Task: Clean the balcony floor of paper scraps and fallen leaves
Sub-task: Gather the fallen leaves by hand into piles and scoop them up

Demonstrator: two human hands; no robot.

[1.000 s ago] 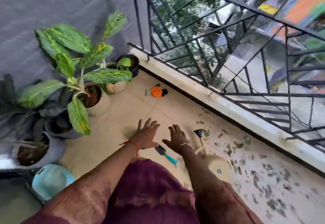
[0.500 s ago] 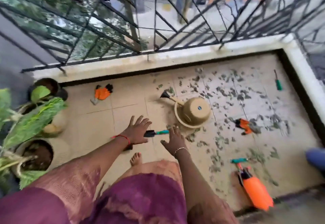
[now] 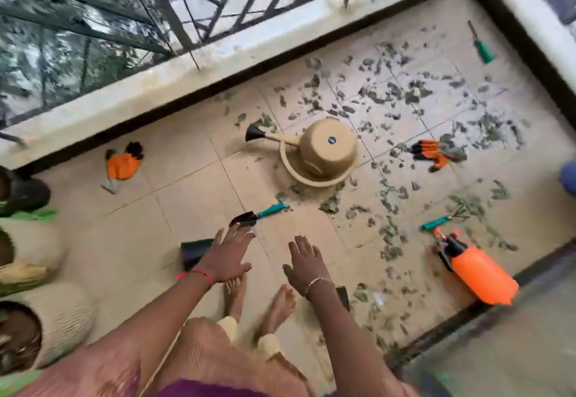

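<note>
Leaves (image 3: 408,94) are lying all over the right half of the tiled floor (image 3: 187,197). They are too many to count, and most are sitting between the watering can and the far corner.

One tan watering can (image 3: 324,153) is standing near the middle, with its black spout pointing left. Two orange gloves are lying well apart. One glove (image 3: 123,164) is near the wall on the left, and the other glove (image 3: 434,155) is among the leaves on the right. One small shovel (image 3: 254,216) with a blue-green handle is lying just past the left hand. One little rake (image 3: 436,223) is lying beside one orange spray bottle (image 3: 480,273). One green-handled tool (image 3: 482,50) is lying in the far corner.

The left hand (image 3: 229,256) and the right hand (image 3: 307,267) are both reaching out over the floor. Their palms are facing down and their fingers are straight and spread, holding nothing. Two bare feet (image 3: 277,306) are standing under them.

Everything is looking a bit smeared. A dark thing (image 3: 194,251) is partly hiding behind the left hand, and I cannot tell what it is. Pots (image 3: 62,318) on the left and a blue thing (image 3: 568,178) on the right are being cut off by the edge.
</note>
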